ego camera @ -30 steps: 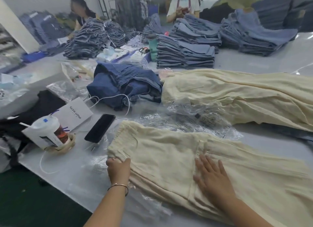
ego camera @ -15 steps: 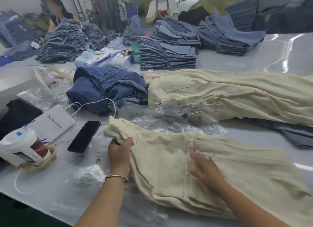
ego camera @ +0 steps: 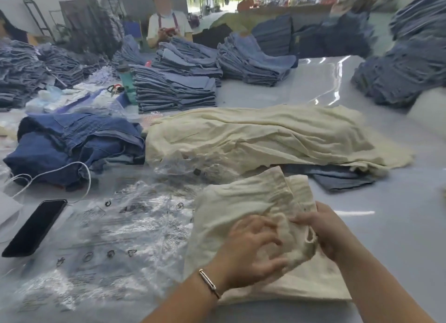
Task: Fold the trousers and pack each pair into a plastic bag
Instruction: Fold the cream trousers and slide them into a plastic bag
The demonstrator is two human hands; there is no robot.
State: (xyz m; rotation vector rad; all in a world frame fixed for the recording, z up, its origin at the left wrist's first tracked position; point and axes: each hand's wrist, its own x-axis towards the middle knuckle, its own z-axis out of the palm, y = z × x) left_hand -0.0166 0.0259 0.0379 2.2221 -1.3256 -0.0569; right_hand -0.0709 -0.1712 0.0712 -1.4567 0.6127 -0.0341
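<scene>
Big pale-grey table (ego camera: 362, 238) in what looked like a garment workshop, denim stacked all over the far side. Front and centre were the cream trousers (ego camera: 241, 202), folded over on themselves near the table's near edge. Left hand (ego camera: 251, 252), thin bracelet on the wrist, lay on top with fingers spread and a bit curled, pressing the cloth down. Right hand (ego camera: 323, 228) was pinching the folded edge just beside it, thumb and fingers closed on the fabric.

Right next to the trousers on the left sat a crinkly pile of clear plastic bags (ego camera: 108, 238), touching the cloth, with small dark printed symbols on them. Too blurry to read any of it. Further left a black phone (ego camera: 33, 228) lay face up, with a white cable (ego camera: 72, 168) looping away behind it.

Behind the trousers was a long heap of more cream trousers (ego camera: 265, 134), and left of that a rumpled dark blue denim pile (ego camera: 72, 141). Past those, neat stacks of folded jeans (ego camera: 173, 91), a teal bottle (ego camera: 126, 81) beside them, and a person in an apron (ego camera: 169, 26) standing at the far end.

Open tabletop was mostly off to the right of the hands, shiny and bare up to more denim at the right edge.
</scene>
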